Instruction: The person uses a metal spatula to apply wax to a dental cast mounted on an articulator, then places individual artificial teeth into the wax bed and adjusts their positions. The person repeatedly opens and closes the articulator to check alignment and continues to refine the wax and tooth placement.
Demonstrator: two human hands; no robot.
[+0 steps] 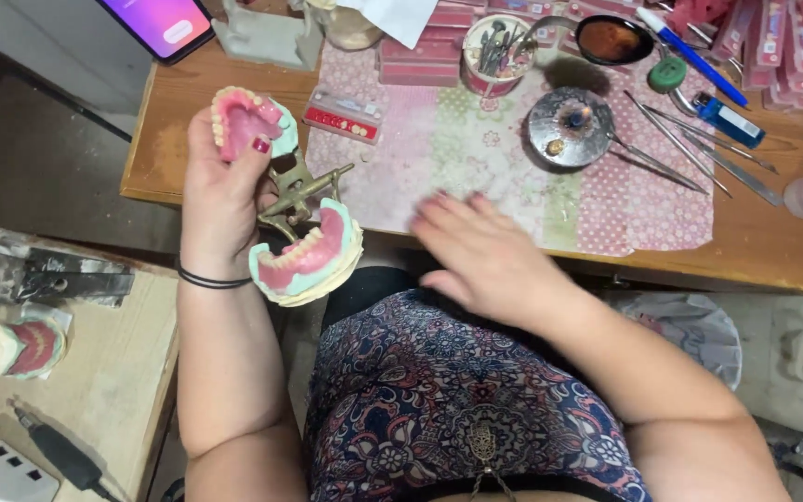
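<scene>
My left hand (220, 191) grips the opened denture articulator (290, 200) just off the bench (169, 112) edge, right hand (485, 256) open and empty beside it; one-handed hold could let the hinged lower cast swing, drop.

One view only, from the camera on my head. It looks steeply down over my patterned lap and both forearms, facing forward toward the brown wooden workbench (773, 251), whose near edge runs just beyond my hands. Close range: my left hand (220, 191) and right hand (485, 256) fill the middle of the frame. The pale wooden side table (113, 372) sits low, outside my left forearm. No second view shares the scene.
</scene>
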